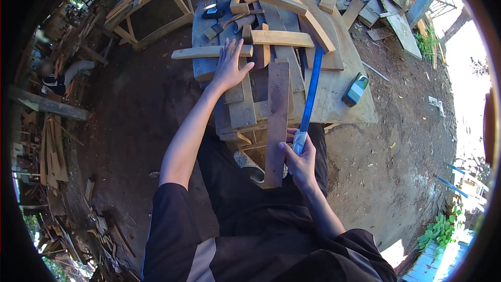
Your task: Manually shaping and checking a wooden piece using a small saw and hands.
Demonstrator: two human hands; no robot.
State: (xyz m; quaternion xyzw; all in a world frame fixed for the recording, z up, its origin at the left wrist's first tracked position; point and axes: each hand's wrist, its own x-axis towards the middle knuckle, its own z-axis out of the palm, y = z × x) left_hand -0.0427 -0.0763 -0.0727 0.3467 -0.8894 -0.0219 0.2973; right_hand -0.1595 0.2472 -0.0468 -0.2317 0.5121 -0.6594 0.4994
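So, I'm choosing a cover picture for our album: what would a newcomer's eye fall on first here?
Probably the long blue strip, slanting from the right hand up toward the wooden pieces on the table. Next, the left hand, spread over a pale wooden bar at the table's left. Then the green-and-black box near the table's right edge.

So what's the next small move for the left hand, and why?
Probably close the left hand on the pale wooden strip: it appears spread open over that strip, contact unclear, while the right hand is already occupied, gripping the long blue strip.
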